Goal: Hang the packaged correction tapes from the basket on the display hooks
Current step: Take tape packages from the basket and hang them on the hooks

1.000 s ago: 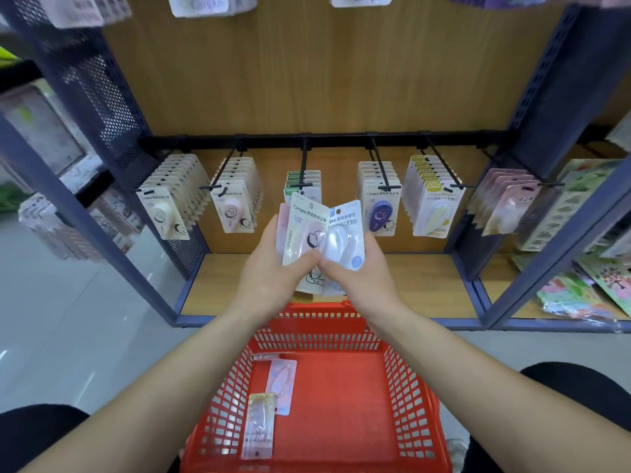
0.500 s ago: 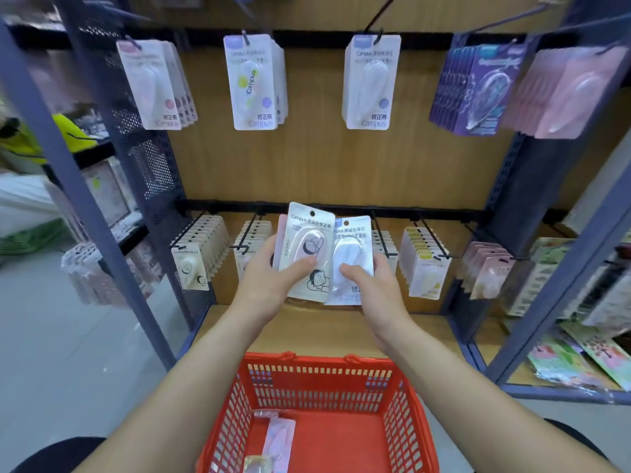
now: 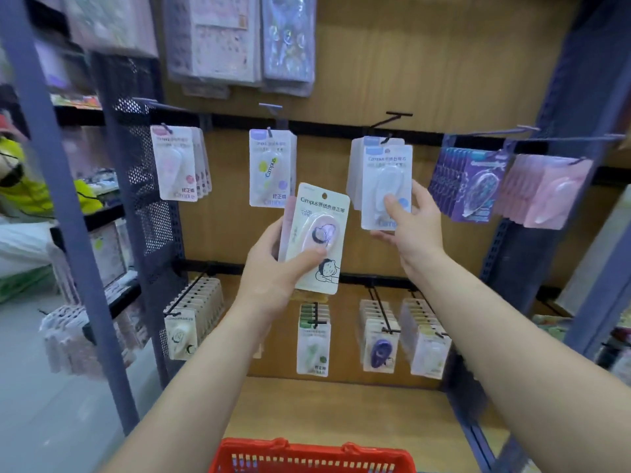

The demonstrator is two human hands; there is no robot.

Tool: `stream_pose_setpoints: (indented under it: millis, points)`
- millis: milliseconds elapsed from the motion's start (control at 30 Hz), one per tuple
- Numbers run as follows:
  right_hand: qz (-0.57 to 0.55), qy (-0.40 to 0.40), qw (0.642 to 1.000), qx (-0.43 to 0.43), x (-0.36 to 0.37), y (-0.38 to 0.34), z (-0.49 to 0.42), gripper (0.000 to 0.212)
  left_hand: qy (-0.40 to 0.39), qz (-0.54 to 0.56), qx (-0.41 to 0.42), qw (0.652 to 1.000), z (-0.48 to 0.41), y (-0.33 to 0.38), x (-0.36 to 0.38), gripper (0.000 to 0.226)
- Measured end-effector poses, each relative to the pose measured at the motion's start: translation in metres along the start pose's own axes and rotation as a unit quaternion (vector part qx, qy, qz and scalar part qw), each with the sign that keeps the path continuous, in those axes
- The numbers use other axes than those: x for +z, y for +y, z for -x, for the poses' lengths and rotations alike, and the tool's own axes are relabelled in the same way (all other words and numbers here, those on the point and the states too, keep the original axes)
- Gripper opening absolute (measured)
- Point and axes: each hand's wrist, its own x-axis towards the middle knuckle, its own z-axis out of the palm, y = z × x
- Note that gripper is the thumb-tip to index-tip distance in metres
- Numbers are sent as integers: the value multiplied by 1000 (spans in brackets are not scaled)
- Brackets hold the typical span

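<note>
- The shelving bay of blue-grey metal uprights and wood-look back panel (image 3: pixel 426 80) fills the frame. Carded packs are hung on it in an upper and a lower row.
- The red plastic mesh basket (image 3: pixel 307 454) is seen only by its rim at the bottom centre, and its contents are hidden.
- The left hand (image 3: pixel 273 271), at centre frame, is closed round a small stack of packs, with the thumb pressed on the front one.
- The right hand (image 3: pixel 409 230), right of centre, pinches a single pack, thumb on its face and fingers behind.
- The cream-carded correction tape pack with a cartoon print (image 3: pixel 317 237) fronts the left stack. A pink card edge shows behind it.
- The pale blue-and-white carded pack (image 3: pixel 386 179) is held against matching hung packs.
- The black wire hook (image 3: pixel 392 117) lies just above that pack. Whether the hang hole is threaded cannot be told.
- The packs are judged light, with card that is stiff but bendable and a blister that is slick and crushable. They are best gripped at the lower card edge, with the hang hole left free.
</note>
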Motion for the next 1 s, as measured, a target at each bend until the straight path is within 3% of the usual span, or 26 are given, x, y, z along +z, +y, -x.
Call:
stream_pose_setpoints:
  millis: [100,267,333,500,633,767,867,933,1000]
  points:
    - [7,7,1000,-19,4,0,-23,36,2,12,21,1000,-10,-7,-4,61]
    - [21,12,999,-40,2,8,-38,37,12,62,25,998,-23,-18,-4,49]
    - [16,21,998,-49,1,9,-39,37,6,66,28,997,-25,-19,-1,55]
    - [15,41,997,-57,2,4,-44,51,11,67,31,997,-27,-21,3,55]
    - [18,48,998,-45,6,3,-48,44,14,76,18,997,-26,-22,0,53]
    - [135,45,990,-21,12,17,-50,47,21,76,11,997,-25,-25,-4,51]
    - [248,84,964,-43,11,28,-29,35,19,80,2,997,-24,-26,-7,51]
    - [184,25,982,-31,14,34,-4,20,22,74,-2,997,-24,-27,-9,53]
    - [113,-91,989,16,22,38,26,12,27,65,-4,998,-25,-29,-11,55]
